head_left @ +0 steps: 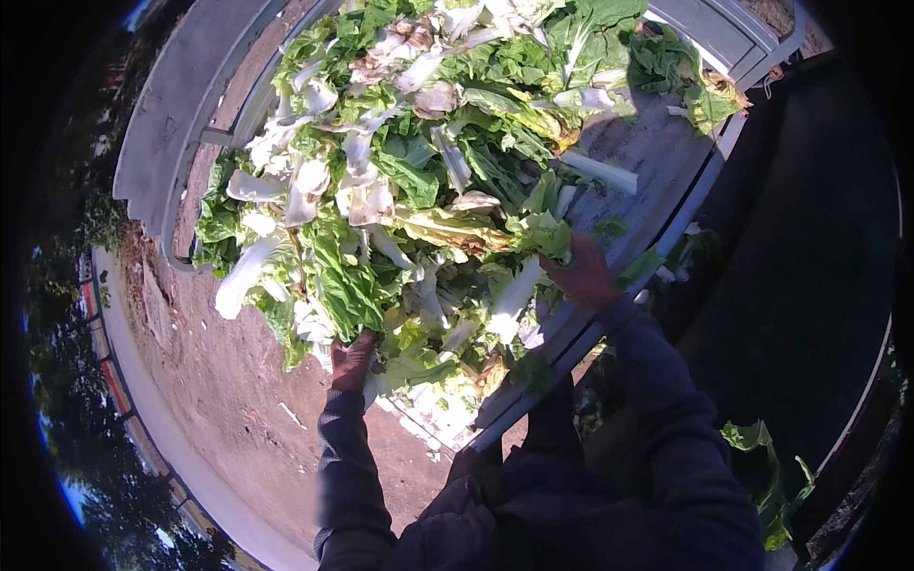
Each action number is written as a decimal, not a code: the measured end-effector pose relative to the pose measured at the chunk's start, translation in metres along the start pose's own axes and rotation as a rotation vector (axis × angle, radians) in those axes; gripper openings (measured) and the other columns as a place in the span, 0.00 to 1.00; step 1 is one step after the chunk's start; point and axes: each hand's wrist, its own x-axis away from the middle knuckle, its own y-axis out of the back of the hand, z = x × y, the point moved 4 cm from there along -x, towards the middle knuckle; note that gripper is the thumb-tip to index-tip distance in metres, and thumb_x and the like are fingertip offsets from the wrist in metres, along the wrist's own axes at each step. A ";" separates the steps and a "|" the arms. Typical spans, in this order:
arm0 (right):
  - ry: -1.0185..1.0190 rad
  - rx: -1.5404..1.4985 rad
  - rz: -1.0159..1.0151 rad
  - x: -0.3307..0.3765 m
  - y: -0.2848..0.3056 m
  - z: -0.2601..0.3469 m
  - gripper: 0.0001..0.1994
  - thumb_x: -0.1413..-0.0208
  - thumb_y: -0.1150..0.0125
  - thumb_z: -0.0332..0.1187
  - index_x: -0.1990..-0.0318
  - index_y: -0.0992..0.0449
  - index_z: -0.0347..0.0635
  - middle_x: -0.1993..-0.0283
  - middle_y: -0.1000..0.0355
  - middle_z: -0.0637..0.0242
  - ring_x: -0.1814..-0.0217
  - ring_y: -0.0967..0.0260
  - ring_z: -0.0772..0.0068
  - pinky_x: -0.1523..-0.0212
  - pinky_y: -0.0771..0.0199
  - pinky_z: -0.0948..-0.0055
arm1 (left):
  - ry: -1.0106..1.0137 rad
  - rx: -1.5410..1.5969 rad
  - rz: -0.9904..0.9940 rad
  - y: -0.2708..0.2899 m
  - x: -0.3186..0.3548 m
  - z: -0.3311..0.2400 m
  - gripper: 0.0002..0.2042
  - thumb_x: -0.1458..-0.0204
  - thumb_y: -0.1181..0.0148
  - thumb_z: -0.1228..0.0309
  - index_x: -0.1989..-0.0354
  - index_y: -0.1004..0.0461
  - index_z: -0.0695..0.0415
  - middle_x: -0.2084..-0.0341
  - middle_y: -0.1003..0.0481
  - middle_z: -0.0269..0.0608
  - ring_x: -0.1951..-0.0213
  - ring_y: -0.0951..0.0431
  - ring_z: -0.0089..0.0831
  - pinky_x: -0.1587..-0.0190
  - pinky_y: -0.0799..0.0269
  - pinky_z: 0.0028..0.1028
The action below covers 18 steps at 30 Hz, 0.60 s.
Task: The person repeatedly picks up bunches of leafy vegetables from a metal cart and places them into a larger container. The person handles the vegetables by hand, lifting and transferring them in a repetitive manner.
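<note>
A heap of loose cabbage leaves (409, 181), green, white and partly browned, covers most of a flat metal cart bed (657, 157). At the heap's near left edge, my left hand (351, 362) grips green leaves, its fingertips partly buried among them. My right hand (583, 276) is closed on leaves at the right side of the heap, next to the bed's edge. A thick white stalk (517, 300) lies between my two hands. The fingers' undersides are hidden by foliage.
A grey metal rail (178, 190) curves along the bed's far left. Another metal panel (719, 33) stands at the far right. Bare dirt ground (238, 400) lies to the left. More leaves (762, 457) hang at the lower right, beside a dark shaded area.
</note>
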 end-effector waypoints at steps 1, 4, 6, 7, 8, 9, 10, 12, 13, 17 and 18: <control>0.000 -0.045 -0.076 -0.005 0.009 -0.009 0.22 0.55 0.30 0.34 0.50 0.24 0.39 0.58 0.21 0.56 0.55 0.22 0.51 0.54 0.23 0.61 | -0.041 0.061 0.024 0.004 0.018 0.004 0.15 0.48 0.31 0.65 0.55 0.23 0.57 0.67 0.23 0.31 0.67 0.24 0.21 0.65 0.28 0.23; -0.058 0.076 -0.311 -0.042 0.051 -0.058 0.24 0.54 0.30 0.35 0.48 0.25 0.39 0.56 0.22 0.53 0.54 0.23 0.51 0.53 0.24 0.60 | -0.027 0.059 0.004 0.020 0.071 0.044 0.17 0.47 0.35 0.70 0.49 0.26 0.59 0.62 0.22 0.32 0.64 0.24 0.21 0.62 0.27 0.24; -0.016 0.303 -0.361 -0.075 0.073 -0.090 0.27 0.52 0.32 0.40 0.45 0.27 0.40 0.51 0.24 0.50 0.50 0.24 0.49 0.50 0.25 0.57 | -0.029 0.116 -0.035 0.025 0.091 0.087 0.19 0.47 0.36 0.72 0.46 0.27 0.60 0.60 0.22 0.33 0.63 0.24 0.21 0.61 0.26 0.24; 0.018 0.486 -0.389 -0.088 0.079 -0.103 0.28 0.51 0.33 0.43 0.44 0.29 0.40 0.49 0.25 0.49 0.48 0.25 0.47 0.49 0.27 0.55 | 0.142 0.100 -0.141 0.030 0.090 0.116 0.21 0.49 0.34 0.75 0.46 0.29 0.63 0.60 0.22 0.38 0.65 0.22 0.25 0.62 0.25 0.24; -0.109 0.496 -0.314 -0.098 0.080 -0.121 0.28 0.51 0.34 0.45 0.43 0.29 0.40 0.48 0.26 0.48 0.48 0.26 0.46 0.48 0.28 0.53 | 0.174 0.046 -0.160 0.030 0.089 0.139 0.20 0.49 0.34 0.75 0.47 0.28 0.62 0.60 0.22 0.38 0.65 0.22 0.25 0.62 0.25 0.25; -0.219 0.501 -0.256 -0.105 0.079 -0.137 0.29 0.51 0.35 0.46 0.43 0.29 0.41 0.48 0.26 0.47 0.48 0.27 0.44 0.48 0.28 0.52 | 0.212 -0.026 -0.190 0.027 0.085 0.160 0.18 0.49 0.35 0.74 0.48 0.28 0.62 0.61 0.22 0.39 0.65 0.22 0.25 0.62 0.24 0.26; -0.337 0.506 -0.206 -0.107 0.082 -0.149 0.30 0.50 0.37 0.48 0.43 0.29 0.41 0.47 0.27 0.46 0.47 0.27 0.43 0.47 0.29 0.51 | 0.247 -0.088 -0.215 0.025 0.082 0.177 0.17 0.49 0.36 0.74 0.50 0.27 0.61 0.61 0.22 0.39 0.64 0.21 0.26 0.62 0.24 0.27; -0.279 0.564 -0.100 -0.099 0.067 -0.155 0.30 0.50 0.37 0.48 0.41 0.30 0.41 0.46 0.28 0.44 0.44 0.30 0.41 0.44 0.32 0.49 | 0.382 -0.073 -0.163 0.009 0.068 0.202 0.16 0.50 0.35 0.74 0.53 0.27 0.62 0.62 0.21 0.41 0.64 0.20 0.29 0.62 0.22 0.29; -0.284 0.475 -0.031 -0.085 0.054 -0.155 0.30 0.50 0.37 0.47 0.41 0.30 0.41 0.46 0.28 0.44 0.43 0.31 0.41 0.43 0.33 0.49 | 0.396 0.057 -0.113 -0.004 0.062 0.208 0.17 0.50 0.35 0.74 0.51 0.27 0.63 0.61 0.21 0.41 0.62 0.19 0.30 0.59 0.22 0.29; -0.103 0.230 0.031 -0.004 -0.011 -0.123 0.30 0.52 0.34 0.43 0.40 0.31 0.42 0.43 0.32 0.47 0.40 0.37 0.41 0.41 0.37 0.49 | 0.308 0.335 0.134 -0.061 0.043 0.198 0.26 0.52 0.30 0.76 0.44 0.32 0.61 0.58 0.22 0.39 0.58 0.20 0.32 0.55 0.22 0.30; 0.011 0.334 0.034 0.015 -0.032 -0.107 0.30 0.53 0.33 0.42 0.41 0.31 0.42 0.42 0.33 0.48 0.40 0.38 0.41 0.40 0.37 0.49 | 0.190 0.361 0.164 -0.071 0.040 0.188 0.27 0.52 0.29 0.75 0.43 0.32 0.61 0.57 0.23 0.39 0.58 0.20 0.32 0.54 0.22 0.30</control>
